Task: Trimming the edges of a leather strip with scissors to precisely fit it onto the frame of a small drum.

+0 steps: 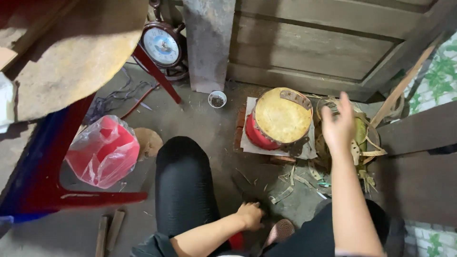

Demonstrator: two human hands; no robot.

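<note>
**Right hand over the strip pile, left hand low on the floor**

The drum [281,119] stands on the floor on a sheet of paper [247,143], its round yellow skin facing up and tilted slightly toward the camera, red body showing at the lower left. It has no long axis seen from above. A curved strip lies across its upper right rim.

Just right of it sits a pile of pale strips [366,143], looped and tangled, with loose ends pointing down and to the right. More scraps [285,192] lie scattered on the floor in front of the drum.

Room is tight: a wooden door panel [323,43] closes off the far side, a dark board [419,133] the right, and the person's black-clad knee [183,185] the near left. A small white cup [217,99] stands near the door post. Further left are a round clock [162,46], a red stool frame [71,195] and a red bag in clear plastic [102,152].

The right hand [339,126] hovers over the strip pile, blurred, fingers spread and loosely open; its grip holds nothing that can be made out. The left hand [250,215] is down at the floor between the knees, fingers curled; whether its grip holds anything cannot be told.
</note>
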